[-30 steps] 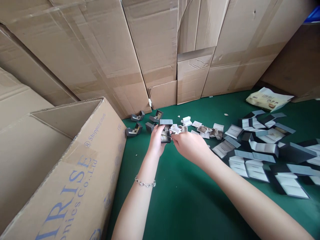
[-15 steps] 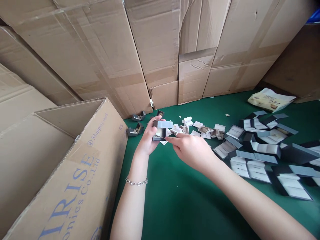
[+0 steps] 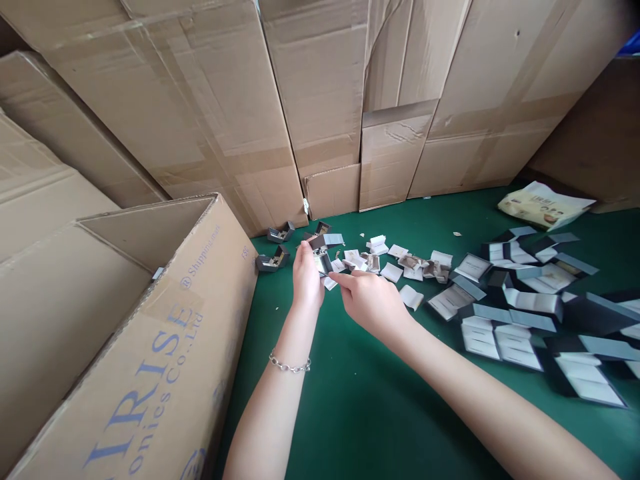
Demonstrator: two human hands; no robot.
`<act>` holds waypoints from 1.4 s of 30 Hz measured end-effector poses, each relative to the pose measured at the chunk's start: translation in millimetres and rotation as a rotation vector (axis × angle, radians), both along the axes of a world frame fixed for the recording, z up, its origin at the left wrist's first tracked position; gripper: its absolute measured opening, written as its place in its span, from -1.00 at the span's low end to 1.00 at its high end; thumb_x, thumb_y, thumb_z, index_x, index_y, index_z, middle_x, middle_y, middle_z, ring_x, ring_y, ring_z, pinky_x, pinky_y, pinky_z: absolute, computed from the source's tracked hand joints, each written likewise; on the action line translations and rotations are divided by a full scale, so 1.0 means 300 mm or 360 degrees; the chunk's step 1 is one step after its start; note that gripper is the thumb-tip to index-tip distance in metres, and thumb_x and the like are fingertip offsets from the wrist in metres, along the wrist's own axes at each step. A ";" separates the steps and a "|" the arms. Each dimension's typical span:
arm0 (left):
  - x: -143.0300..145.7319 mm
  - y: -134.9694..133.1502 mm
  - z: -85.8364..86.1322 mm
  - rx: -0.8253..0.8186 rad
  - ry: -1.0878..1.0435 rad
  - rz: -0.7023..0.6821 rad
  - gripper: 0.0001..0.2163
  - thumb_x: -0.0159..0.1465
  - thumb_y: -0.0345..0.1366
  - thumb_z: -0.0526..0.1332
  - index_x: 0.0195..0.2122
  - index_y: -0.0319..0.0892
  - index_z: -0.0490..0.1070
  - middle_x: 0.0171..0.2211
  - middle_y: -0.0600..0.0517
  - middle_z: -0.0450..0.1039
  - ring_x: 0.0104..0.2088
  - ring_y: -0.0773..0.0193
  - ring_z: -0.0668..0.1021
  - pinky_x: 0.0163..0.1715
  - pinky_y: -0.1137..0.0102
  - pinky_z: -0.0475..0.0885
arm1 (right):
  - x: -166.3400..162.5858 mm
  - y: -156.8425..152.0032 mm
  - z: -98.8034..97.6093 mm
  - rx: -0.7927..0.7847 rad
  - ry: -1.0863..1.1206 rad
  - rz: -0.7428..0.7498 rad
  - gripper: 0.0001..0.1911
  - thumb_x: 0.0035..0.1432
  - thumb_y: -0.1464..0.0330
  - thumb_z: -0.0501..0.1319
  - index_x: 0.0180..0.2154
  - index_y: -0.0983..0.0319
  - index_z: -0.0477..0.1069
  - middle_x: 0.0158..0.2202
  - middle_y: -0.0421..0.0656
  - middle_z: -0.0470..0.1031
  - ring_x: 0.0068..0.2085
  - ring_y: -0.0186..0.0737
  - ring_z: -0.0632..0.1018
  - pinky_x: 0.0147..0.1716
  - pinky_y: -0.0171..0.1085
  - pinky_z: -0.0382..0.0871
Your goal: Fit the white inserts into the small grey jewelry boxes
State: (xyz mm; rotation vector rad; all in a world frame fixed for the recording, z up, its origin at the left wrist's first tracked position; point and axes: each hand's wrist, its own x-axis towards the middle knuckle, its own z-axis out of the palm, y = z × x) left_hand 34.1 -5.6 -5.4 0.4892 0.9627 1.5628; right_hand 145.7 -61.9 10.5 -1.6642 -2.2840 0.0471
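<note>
My left hand (image 3: pixel 307 277) is closed around a small dark grey hinged jewelry box (image 3: pixel 325 261), its lid up and its pale inside partly showing. Closed in a pinch, my right hand (image 3: pixel 373 297) points at the box's lower edge. A thin tool (image 3: pixel 324 274) extends from its fingertips to the box; its kind is too small to make out. Behind my left hand stand several similar opened boxes, one of them a dark box (image 3: pixel 273 259) beside the carton. Loose white inserts (image 3: pixel 391 272) lie scattered just beyond my right hand.
A large open carton (image 3: pixel 165 347) stands at the left. On the green table (image 3: pixel 350 413), many opened grey boxes with white linings (image 3: pixel 507 340) spread across the right side. A cream-coloured packet (image 3: pixel 546 204) lies at the back right, before a wall of cardboard (image 3: pixel 320 87).
My left hand has turned the box, so its opening now faces more to the right and its lid is tilted. My right hand stays beside it, slightly lower, and a white insert shows above its wrist.
</note>
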 end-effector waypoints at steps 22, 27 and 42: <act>-0.051 -0.020 -0.008 0.0091 0.0495 -0.0863 -0.54 0.02 -0.36 0.33 -0.03 -0.11 0.31 -0.11 -0.04 0.37 -0.13 0.18 0.45 -0.32 0.46 0.35 | 0.164 0.138 0.032 -0.0111 0.0626 -0.0124 -0.68 0.20 0.19 0.03 -0.40 0.22 0.44 -0.58 -0.21 0.34 -0.52 -0.29 0.33 -0.57 -0.36 0.06; -0.066 -0.014 -0.008 0.0148 0.0503 -0.0806 -0.61 0.06 -0.38 0.28 -0.06 -0.15 0.32 -0.13 -0.04 0.38 -0.12 0.20 0.44 -0.24 0.46 0.34 | 0.153 0.141 0.019 -0.0215 0.0825 -0.0058 -0.59 0.11 0.02 0.11 -0.19 0.19 0.42 -0.46 -0.22 0.41 -0.48 -0.30 0.36 -0.53 -0.38 0.12; -0.141 0.041 0.009 -0.0188 -0.0250 -0.0354 -0.74 0.26 -0.27 0.05 -0.08 -0.31 0.29 -0.25 -0.14 0.40 -0.32 0.16 0.52 -0.37 0.32 0.45 | 0.357 0.279 -0.106 -0.0318 0.0082 -0.0793 -0.51 0.13 0.53 0.01 0.13 0.30 0.10 -0.10 0.09 0.22 -0.14 0.07 0.40 -0.26 -0.18 0.24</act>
